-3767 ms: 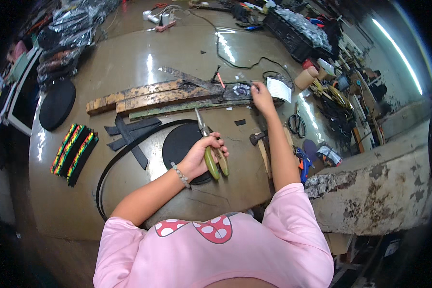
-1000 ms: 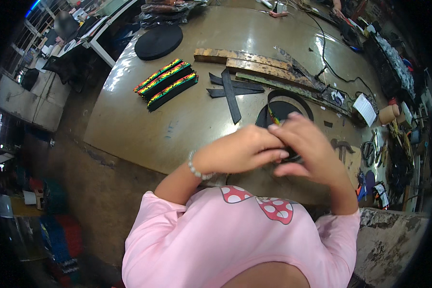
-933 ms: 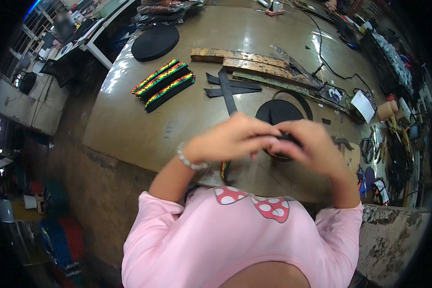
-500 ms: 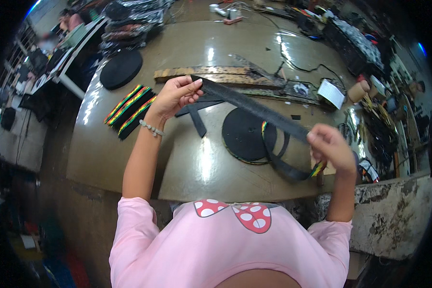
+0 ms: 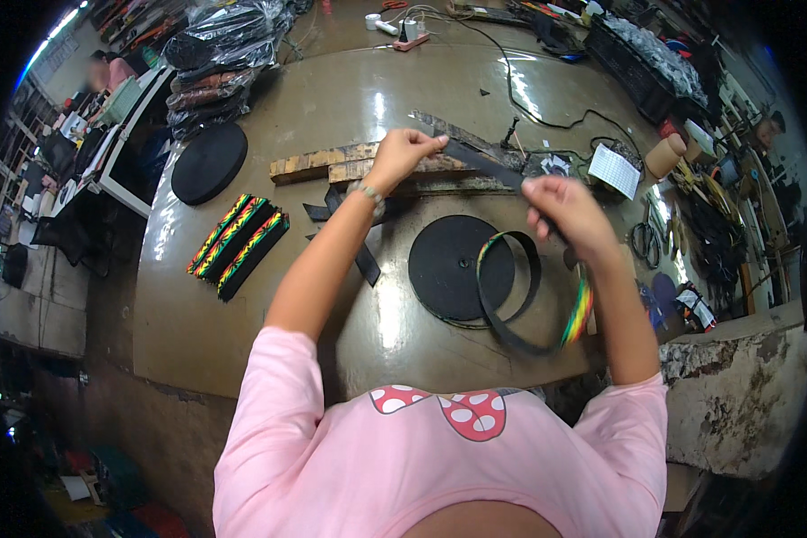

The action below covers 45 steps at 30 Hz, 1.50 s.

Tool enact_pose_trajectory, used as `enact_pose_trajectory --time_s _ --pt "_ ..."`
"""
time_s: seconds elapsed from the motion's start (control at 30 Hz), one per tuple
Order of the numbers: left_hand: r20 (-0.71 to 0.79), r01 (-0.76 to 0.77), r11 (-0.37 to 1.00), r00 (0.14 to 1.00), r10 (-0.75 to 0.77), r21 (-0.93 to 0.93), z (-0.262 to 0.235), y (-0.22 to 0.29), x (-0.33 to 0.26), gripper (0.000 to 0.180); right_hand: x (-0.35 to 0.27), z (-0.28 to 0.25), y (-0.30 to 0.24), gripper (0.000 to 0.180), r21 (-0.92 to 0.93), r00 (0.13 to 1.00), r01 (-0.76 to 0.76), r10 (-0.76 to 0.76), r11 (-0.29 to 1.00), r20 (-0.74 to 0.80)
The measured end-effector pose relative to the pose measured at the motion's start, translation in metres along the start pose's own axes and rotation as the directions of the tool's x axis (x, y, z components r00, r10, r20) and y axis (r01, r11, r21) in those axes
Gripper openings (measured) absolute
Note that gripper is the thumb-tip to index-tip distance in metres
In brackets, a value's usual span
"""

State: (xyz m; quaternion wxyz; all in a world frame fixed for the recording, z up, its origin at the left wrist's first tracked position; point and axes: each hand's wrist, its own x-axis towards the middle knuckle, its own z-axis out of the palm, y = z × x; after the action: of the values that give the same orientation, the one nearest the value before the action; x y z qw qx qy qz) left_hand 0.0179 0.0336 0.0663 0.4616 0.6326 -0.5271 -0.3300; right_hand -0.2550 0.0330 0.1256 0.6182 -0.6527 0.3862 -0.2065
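Note:
Stretched between my two raised hands is a length of black webbing strap [image 5: 482, 165]. My left hand [image 5: 403, 157] pinches its end, over the wooden beams [image 5: 300, 166]. My right hand [image 5: 567, 211] grips it farther along, and from there it loops down, showing a green, yellow and red patterned face, towards a flat black strap roll [image 5: 457, 260]. Several cut pieces of patterned strap [image 5: 239, 247] lie side by side at the left of the table. Short black strips [image 5: 364, 260] rest below my left wrist, which partly hides them.
Another black roll [image 5: 210, 163] lies at the far left, near stacked plastic-wrapped bundles [image 5: 220, 67]. At the right are a white printed sheet [image 5: 614, 170], a cone-shaped spool [image 5: 665, 156] and scissors [image 5: 646, 244]. A dark cable [image 5: 547, 122] crosses the table's back.
Both hands have moved farther from my body, and the gap between them has narrowed. The left went right, the right went left and up. The held strap now lies over the beams.

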Motion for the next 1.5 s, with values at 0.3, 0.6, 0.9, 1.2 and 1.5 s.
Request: enact_pose_trajectory --time_s 0.3,0.6,0.9,1.2,1.5 --pt "-0.317 0.196 0.842 0.948 -0.031 0.502 0.022 -0.037 0.075 0.040 0.080 -0.055 -0.026 0.026 -0.379 0.999 -0.023 0.002 0.925 -0.055" --pt "-0.380 0.169 0.831 0.924 0.054 0.530 0.026 -0.043 0.067 0.044 0.102 -0.072 -0.028 0.019 -0.294 0.999 -0.037 0.028 0.955 -0.033" --pt "-0.384 0.171 0.814 0.921 0.069 0.555 0.027 -0.048 0.070 0.049 0.112 -0.092 0.038 0.029 -0.153 0.973 -0.138 0.106 0.978 -0.203" --pt "-0.378 0.195 0.820 0.925 0.027 0.538 0.027 -0.042 0.067 0.041 0.117 -0.099 0.071 0.026 0.001 0.980 -0.185 0.185 0.983 -0.078" --pt "-0.375 0.176 0.817 0.926 0.052 0.549 0.027 -0.046 0.068 0.042 0.117 -0.098 0.082 0.026 0.039 0.980 -0.190 0.192 0.981 -0.055"
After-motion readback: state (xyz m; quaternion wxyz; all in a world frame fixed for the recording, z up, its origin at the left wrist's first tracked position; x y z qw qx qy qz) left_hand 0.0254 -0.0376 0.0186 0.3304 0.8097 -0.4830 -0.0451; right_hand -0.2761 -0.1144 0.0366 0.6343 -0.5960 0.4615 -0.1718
